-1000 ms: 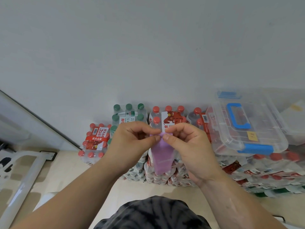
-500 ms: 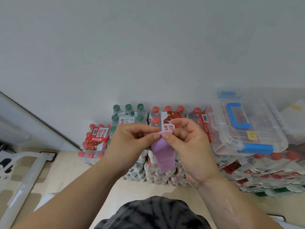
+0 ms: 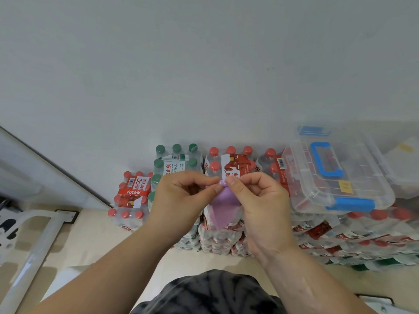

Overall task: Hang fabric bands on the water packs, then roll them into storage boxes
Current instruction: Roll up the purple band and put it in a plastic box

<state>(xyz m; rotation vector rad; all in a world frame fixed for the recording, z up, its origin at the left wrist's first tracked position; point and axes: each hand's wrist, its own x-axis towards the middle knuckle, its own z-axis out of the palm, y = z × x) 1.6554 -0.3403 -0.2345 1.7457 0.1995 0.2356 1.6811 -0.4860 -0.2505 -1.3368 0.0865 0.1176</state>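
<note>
Purple band (image 3: pixel 223 206) hangs pinched at its top between left hand (image 3: pixel 183 200) and right hand (image 3: pixel 260 200), above water packs (image 3: pixel 223 234), seemingly to start rolling it

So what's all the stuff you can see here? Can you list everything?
fabric band: one, purple, pinched at its top end between both hands, hanging down in front of the packs
green-capped water pack: one on top, against the wall
red-capped water packs: several, stacked along the wall
storage box: one, clear with blue handle and latches, lid on, atop the right-hand packs
white frame: one, on the floor at left
left hand: grip shut on the band
right hand: grip shut on the band
</note>
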